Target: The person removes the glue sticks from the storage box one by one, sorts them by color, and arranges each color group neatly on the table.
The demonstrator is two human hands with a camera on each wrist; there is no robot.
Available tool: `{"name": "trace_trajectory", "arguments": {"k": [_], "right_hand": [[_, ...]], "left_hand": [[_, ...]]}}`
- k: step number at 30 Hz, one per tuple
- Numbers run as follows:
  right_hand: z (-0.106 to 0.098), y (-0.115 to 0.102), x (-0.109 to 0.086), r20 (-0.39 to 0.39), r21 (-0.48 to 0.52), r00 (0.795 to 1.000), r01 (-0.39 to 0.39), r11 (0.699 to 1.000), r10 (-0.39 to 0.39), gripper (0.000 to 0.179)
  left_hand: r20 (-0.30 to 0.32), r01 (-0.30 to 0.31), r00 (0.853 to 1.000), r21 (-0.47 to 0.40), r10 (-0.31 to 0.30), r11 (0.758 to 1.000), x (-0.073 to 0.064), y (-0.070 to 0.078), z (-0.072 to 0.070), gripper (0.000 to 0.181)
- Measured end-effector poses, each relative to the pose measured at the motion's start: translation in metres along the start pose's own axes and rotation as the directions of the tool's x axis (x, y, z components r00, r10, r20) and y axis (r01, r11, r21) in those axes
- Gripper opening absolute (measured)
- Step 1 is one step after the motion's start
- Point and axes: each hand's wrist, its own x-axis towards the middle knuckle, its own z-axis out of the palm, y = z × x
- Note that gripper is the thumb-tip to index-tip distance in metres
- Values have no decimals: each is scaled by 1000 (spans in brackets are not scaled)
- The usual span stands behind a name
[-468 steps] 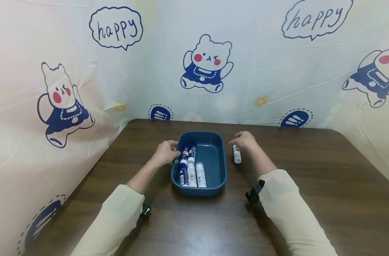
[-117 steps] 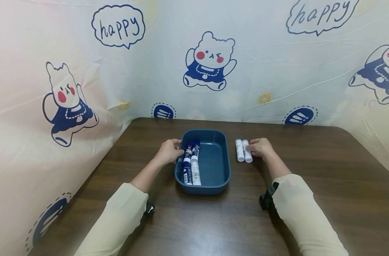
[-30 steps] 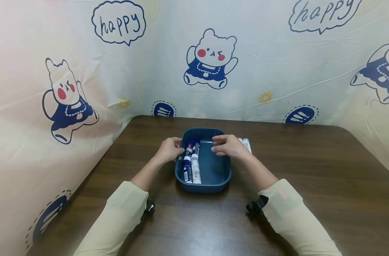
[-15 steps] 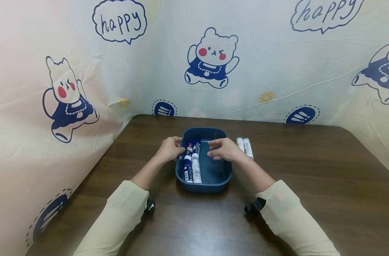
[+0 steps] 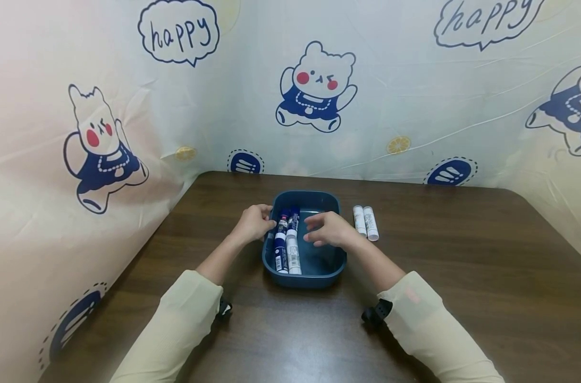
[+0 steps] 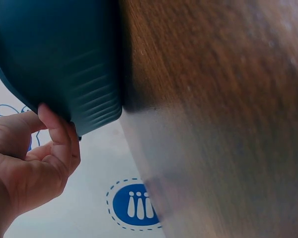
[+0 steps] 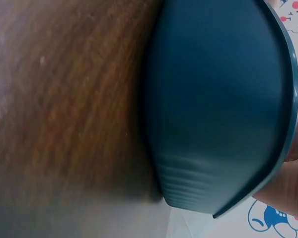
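Note:
A deep-blue plastic bin (image 5: pixel 304 282) stands on the table, and several tube-shaped sticks lie along its left side. Among them are a dark-blue stick (image 5: pixel 280 255) and a white stick (image 5: pixel 293 255), both like glue sticks. My left hand (image 5: pixel 252 223) pinches the bin's left rim; thumb and fingers on it show in the left wrist view. Over the bin's inside is my right hand (image 5: pixel 332 230), fingers apart and loosely bent, with nothing seen between them. Two white sticks (image 5: pixel 359 221) lie side by side on the table right of the bin. In the right wrist view the bin wall hides the fingertips.
The brown wooden table (image 5: pixel 462 276) extends around the bin on all sides. A printed curtain (image 5: pixel 390 96) stands behind and left of the table. A black wrist camera (image 5: pixel 377 313) sits under the right sleeve.
Since 3.9 s ago my right hand has left the two white sticks and moved left over the bin. It shifts slightly further left and lower in the last second. The left hand keeps its grip.

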Motion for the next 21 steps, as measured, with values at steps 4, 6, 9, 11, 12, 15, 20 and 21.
{"name": "trace_trajectory", "arguments": {"k": [4,6,9,11,12,15,20,21], "right_hand": [[6,0,1,38,22,999,-20,1000,20,51],[9,-1,2,54,26,998,-25,999,23,52],[14,-1,3,69,38,997,-40,998,37,52],[18,0,4,76,50,996,-54,997,51,53],[20,0,5,79,57,995,-65,996,60,52],[26,1,6,95,71,992,-93,993,86,51],[33,2,7,102,90,989,-120,989,110,52],[34,1,6,101,93,988,-124,988,115,53]], "left_hand": [[2,5,1000,-4,-5,1000,0,0,0,47],[1,6,1000,-5,-6,1000,0,0,0,47],[1,2,1000,-5,-2,1000,-1,0,0,47],[2,-1,1000,-5,1,1000,-1,0,0,47],[3,-3,1000,-6,3,1000,-1,0,0,47],[5,-4,1000,-9,4,1000,-1,0,0,47],[8,-4,1000,-5,4,1000,-1,0,0,47],[7,-5,1000,-4,5,1000,-1,0,0,47]]}}
